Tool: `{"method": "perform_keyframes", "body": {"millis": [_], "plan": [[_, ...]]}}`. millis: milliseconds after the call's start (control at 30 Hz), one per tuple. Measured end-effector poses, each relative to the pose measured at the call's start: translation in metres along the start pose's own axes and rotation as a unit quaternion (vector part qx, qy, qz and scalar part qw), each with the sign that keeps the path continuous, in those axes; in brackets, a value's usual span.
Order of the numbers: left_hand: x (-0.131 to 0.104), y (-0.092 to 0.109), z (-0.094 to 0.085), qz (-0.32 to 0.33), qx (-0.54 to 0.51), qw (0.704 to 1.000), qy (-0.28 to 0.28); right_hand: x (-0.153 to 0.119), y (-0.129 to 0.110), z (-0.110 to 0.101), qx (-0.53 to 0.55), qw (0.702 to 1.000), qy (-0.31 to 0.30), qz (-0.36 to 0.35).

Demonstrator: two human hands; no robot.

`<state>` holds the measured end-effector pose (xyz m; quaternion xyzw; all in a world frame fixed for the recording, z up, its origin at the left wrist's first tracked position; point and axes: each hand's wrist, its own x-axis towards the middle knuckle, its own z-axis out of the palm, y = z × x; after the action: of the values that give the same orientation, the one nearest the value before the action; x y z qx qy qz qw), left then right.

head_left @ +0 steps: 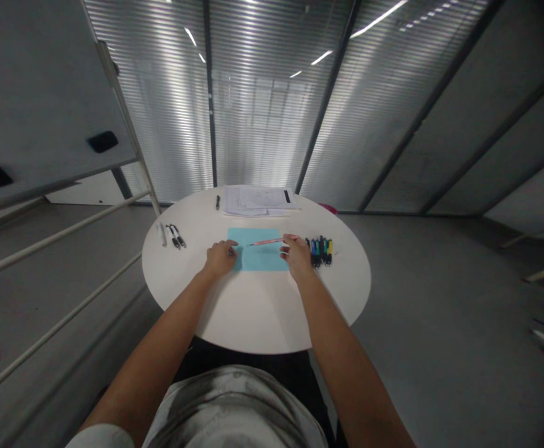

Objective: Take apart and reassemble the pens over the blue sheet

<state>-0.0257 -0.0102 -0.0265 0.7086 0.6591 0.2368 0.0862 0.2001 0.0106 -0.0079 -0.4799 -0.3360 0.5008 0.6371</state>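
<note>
My right hand [299,256] pinches a thin reddish pencil [266,241] near its right end. The pencil lies nearly level in the view, its dark tip pointing left above a light-blue sheet [262,260]. My left hand [220,258] rests at the left edge of that sheet, fingers loosely bent and thumb apart; I see nothing held in it, though its palm side is partly hidden. Just right of my right hand lies a row of several markers [319,251] with dark, blue, green and yellow parts.
The round white table [253,317] carries a stack of printed papers [256,200] at the back, with a black pen [218,202] beside it. Several pens [175,236] lie on the left. A whiteboard on a white frame [61,252] stands left; window blinds [262,124] are behind.
</note>
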Motion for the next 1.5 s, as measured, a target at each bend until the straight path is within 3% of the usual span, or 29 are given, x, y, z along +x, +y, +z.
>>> {"method": "perform_keyframes", "body": {"millis": [400,667,1033,1333,1500], "plan": [[-0.001,-0.007,-0.004,-0.007,-0.052,0.999,0.001,-0.001,0.003,0.001,-0.036,0.999,-0.019,-0.007],[-0.001,-0.009,-0.008,-0.004,-0.04,0.999,-0.037,-0.001,0.004,0.001,-0.046,0.999,-0.027,-0.01],[0.002,-0.008,-0.008,0.018,0.002,0.999,-0.042,0.0,0.001,0.0,-0.033,0.999,-0.016,-0.013],[0.0,-0.008,-0.01,0.029,0.015,0.999,-0.029,0.003,-0.008,-0.006,-0.016,0.999,0.041,-0.021],[-0.001,-0.007,-0.011,0.01,0.02,0.999,-0.029,0.009,-0.01,-0.014,-0.015,0.991,0.106,-0.077]]}}
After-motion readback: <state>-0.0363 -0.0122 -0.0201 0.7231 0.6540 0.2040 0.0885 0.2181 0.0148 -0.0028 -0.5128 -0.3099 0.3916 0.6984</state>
